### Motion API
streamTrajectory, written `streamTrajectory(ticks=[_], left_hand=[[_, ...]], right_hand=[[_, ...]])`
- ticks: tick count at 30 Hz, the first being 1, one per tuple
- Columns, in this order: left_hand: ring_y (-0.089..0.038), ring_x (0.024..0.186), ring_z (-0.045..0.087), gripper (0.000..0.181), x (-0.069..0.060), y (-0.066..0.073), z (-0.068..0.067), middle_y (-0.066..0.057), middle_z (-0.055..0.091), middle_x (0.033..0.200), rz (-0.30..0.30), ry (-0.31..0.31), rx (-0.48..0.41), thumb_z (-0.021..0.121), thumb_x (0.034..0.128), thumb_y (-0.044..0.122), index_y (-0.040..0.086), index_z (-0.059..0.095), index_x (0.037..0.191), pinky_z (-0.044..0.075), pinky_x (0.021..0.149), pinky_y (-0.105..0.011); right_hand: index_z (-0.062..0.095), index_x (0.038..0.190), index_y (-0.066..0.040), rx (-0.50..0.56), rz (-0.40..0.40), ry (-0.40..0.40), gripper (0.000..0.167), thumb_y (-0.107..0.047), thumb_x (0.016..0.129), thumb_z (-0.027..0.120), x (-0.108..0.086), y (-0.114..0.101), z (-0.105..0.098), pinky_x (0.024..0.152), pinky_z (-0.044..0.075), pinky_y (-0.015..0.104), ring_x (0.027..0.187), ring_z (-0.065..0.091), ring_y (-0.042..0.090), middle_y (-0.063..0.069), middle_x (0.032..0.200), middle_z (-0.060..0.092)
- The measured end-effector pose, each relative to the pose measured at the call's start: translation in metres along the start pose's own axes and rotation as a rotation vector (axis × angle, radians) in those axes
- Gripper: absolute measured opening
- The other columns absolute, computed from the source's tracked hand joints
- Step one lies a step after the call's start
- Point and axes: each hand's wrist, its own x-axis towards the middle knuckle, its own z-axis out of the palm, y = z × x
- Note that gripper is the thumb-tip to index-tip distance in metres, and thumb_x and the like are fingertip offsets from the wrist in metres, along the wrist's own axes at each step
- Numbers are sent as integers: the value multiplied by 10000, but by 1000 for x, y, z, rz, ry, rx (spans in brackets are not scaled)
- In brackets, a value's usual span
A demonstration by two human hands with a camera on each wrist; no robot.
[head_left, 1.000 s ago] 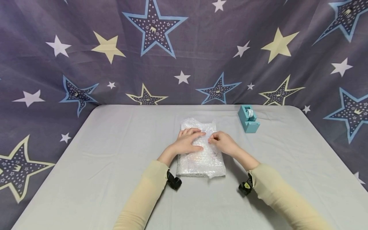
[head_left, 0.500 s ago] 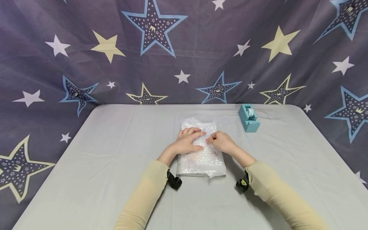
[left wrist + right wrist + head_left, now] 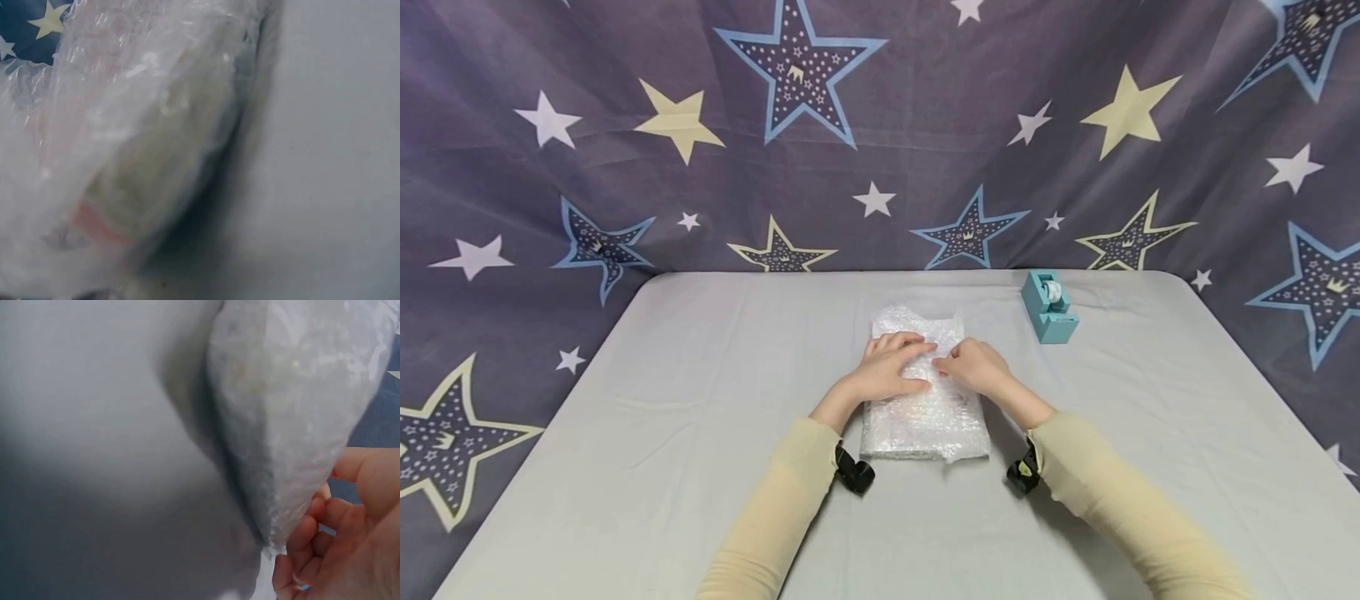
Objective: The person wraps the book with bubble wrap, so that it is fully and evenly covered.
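A flat package in clear bubble wrap [image 3: 925, 425] lies on the table, with reddish and olive colours showing through in the left wrist view. My left hand [image 3: 887, 369] rests on its left side, fingers and thumb spread over the wrap. At the package's right side is my right hand [image 3: 977, 367], its fingers curled and its thumb and index fingertips at the wrap's upper surface. The right wrist view shows that right hand [image 3: 350, 525] beside the wrapped package [image 3: 300, 412]. Whether anything is between those fingertips is hidden.
A teal tape dispenser [image 3: 1051, 317] with a roll of tape stands at the back right of the grey-clothed table [image 3: 715, 375]. A dark curtain [image 3: 917, 108] with stars hangs behind the table. Each wrist wears a small black camera [image 3: 853, 471].
My right hand and forearm have shifted slightly left, bringing the fingertips closer to the left hand. The left hand and the package have stayed in place.
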Motion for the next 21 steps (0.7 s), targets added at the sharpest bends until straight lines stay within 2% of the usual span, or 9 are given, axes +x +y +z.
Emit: streamTrajectory(ticks=[5, 12, 16, 21], left_hand=[[-224, 1291, 249, 637, 0, -1, 1, -25, 304, 1434, 1, -3, 10, 592, 829, 435, 236, 369, 1392, 186, 1022, -426], [-221, 1287, 253, 637, 0, 0, 1, -26, 310, 1430, 5, 2, 4, 597, 828, 432, 229, 376, 1389, 187, 1019, -427], [-221, 1286, 257, 636, 0, 0, 1, -29, 314, 1429, 9, 6, 8, 597, 827, 433, 230, 377, 1388, 187, 1021, -427], [-224, 1289, 257, 635, 0, -1, 1, -34, 313, 1429, 14, 9, 17, 592, 829, 432, 230, 373, 1390, 184, 1027, -430]], right_hand=[[576, 559, -128, -80, 63, -22, 363, -386, 812, 595, 3, -5, -2, 448, 312, 245, 510, 413, 138, -4, 554, 503], [632, 628, -115, -124, 87, -69, 346, -397, 822, 587, 7, -8, -5, 468, 339, 260, 539, 439, 152, 28, 623, 547], [644, 688, -78, -154, 73, -79, 403, -443, 840, 565, 6, -4, -5, 498, 377, 277, 585, 495, 180, 62, 688, 593], [655, 796, 1, -152, 32, -54, 515, -495, 856, 531, 1, 4, -3, 556, 410, 304, 637, 537, 221, 116, 747, 627]])
